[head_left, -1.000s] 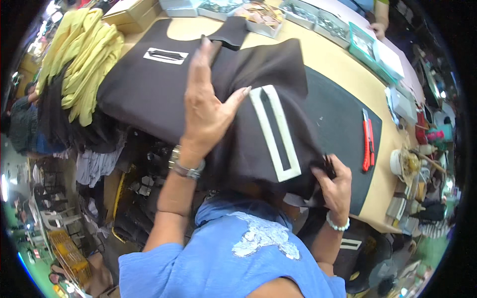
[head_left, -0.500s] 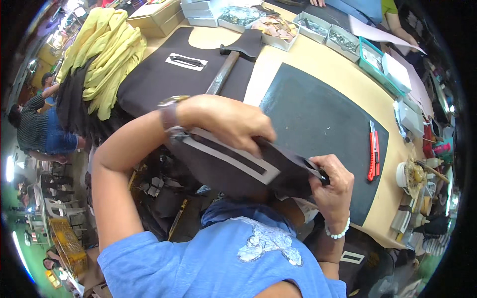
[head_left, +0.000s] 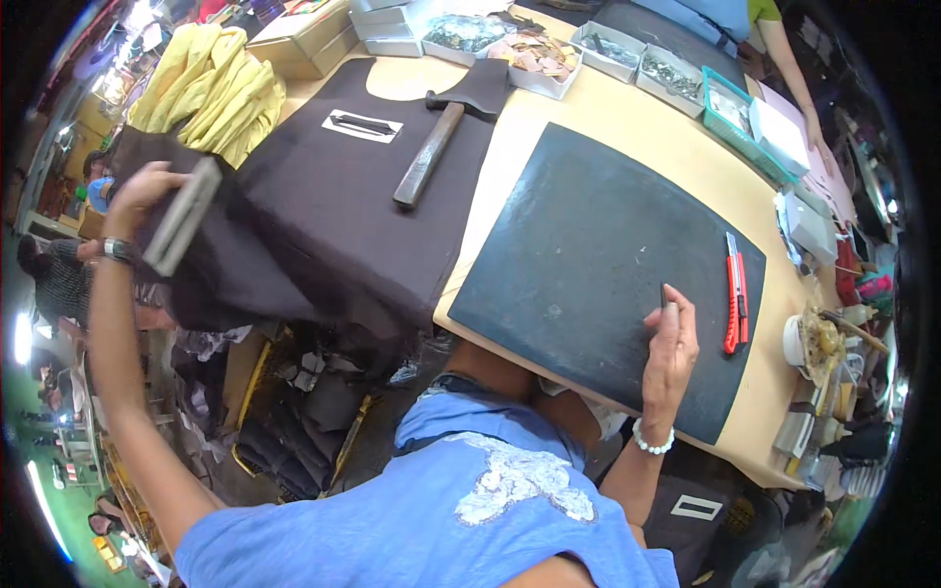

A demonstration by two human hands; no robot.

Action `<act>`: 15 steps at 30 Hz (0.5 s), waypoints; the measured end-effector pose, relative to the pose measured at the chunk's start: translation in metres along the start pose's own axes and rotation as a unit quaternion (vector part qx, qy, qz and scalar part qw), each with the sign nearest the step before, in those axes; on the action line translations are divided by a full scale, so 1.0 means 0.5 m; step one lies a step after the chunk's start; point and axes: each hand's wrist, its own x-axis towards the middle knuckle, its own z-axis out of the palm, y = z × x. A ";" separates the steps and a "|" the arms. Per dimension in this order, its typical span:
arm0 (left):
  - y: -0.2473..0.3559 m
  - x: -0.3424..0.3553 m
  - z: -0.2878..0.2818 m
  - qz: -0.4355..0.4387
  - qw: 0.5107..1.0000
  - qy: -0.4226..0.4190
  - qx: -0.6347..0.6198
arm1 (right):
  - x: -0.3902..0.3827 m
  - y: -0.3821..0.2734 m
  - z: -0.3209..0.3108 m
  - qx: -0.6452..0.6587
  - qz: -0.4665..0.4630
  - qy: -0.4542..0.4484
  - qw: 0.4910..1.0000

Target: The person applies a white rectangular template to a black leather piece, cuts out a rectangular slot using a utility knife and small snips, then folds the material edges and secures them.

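My left hand [head_left: 145, 194] is stretched out to the far left, gripping a dark brown fabric piece [head_left: 211, 269] with a pale rectangular patch, which hangs over the table's left edge. Beside it a stack of dark brown fabric panels [head_left: 353, 206] lies on the table with a hammer [head_left: 431, 157] resting on top. My right hand [head_left: 671, 348] rests flat on the black cutting mat [head_left: 598, 255], fingers loosely together, a thin dark object under its fingertips; I cannot tell what it is.
A red utility knife [head_left: 733, 294] lies at the mat's right edge. Yellow cloth [head_left: 211, 83] is piled at the back left. Trays of small parts [head_left: 549, 54] and a teal basket [head_left: 730, 108] line the far edge. Another person's arm [head_left: 794, 73] reaches in at the top right.
The fabric piece held in both hands over the mat has been swung left by my left hand. My right hand let go of it and now rests on the bare mat.
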 end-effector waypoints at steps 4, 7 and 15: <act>0.251 -0.209 0.303 -0.034 0.921 -0.265 -0.283 | -0.022 0.012 -0.004 0.115 0.085 -0.029 0.989; 0.394 -0.378 0.458 -0.011 0.785 -0.374 -0.493 | -0.039 -0.029 -0.011 0.194 0.073 -0.048 0.977; 0.493 -0.593 0.601 -0.061 0.513 -0.390 -0.762 | -0.082 -0.041 0.033 0.298 0.139 -0.112 0.938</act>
